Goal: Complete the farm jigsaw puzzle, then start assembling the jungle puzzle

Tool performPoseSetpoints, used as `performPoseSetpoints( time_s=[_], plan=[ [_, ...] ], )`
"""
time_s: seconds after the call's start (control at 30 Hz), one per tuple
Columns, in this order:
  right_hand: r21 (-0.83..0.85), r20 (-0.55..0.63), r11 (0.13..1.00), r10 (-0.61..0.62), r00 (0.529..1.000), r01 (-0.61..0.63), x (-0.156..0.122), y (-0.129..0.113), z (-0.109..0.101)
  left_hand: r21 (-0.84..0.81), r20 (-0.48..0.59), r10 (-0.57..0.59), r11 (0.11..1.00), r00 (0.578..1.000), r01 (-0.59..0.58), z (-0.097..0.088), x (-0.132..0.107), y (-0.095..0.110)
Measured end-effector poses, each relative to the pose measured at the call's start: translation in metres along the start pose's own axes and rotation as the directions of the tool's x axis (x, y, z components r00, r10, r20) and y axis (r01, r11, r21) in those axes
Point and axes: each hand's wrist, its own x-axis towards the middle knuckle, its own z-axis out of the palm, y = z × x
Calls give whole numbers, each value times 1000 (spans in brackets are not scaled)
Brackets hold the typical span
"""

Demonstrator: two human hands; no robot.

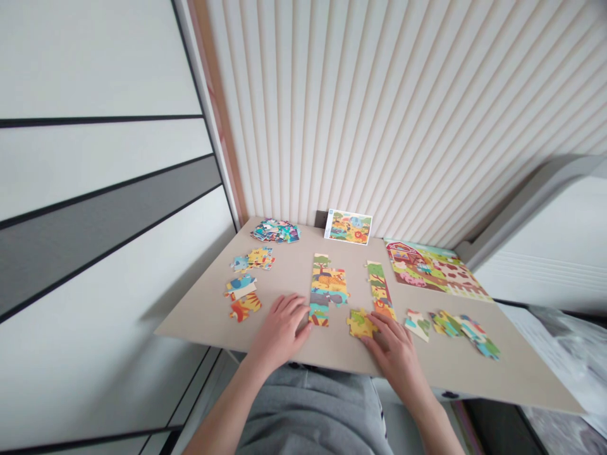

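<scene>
My left hand (281, 328) rests on the table with its fingers lying loosely, its fingertips at the left edge of a joined puzzle section (328, 287) with a tree, a spotted cat and a grey hippo. Between thumb and fingers, my right hand (394, 347) has a yellow puzzle piece (360, 323) with a green animal on it. This piece lies apart from the joined section, to its lower right. Just above my right fingers stands a joined vertical strip of puzzle pieces (379, 287), whose lower end is partly covered by them.
A picture card (348, 227) leans at the back wall. Loose pieces (244, 286) lie at left, with a blue-purple pile (275, 230) behind. More pieces (446, 322) lie at right, below a farm puzzle (436, 268). A white cabinet (118, 284) borders the left side.
</scene>
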Motion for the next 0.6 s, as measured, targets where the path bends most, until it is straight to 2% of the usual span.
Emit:
performPoseSetpoints(
  time_s=[0.23,0.6],
  plan=[
    [22,15,1000,13,1000,-13,-4,-1,-4,-13,-15,15,1000,1000,-15,0,1,0],
    [29,-61,1000,6,998,-5,-5,-18,-9,-17,-27,18,1000,999,-19,3,1,-4]
  ],
)
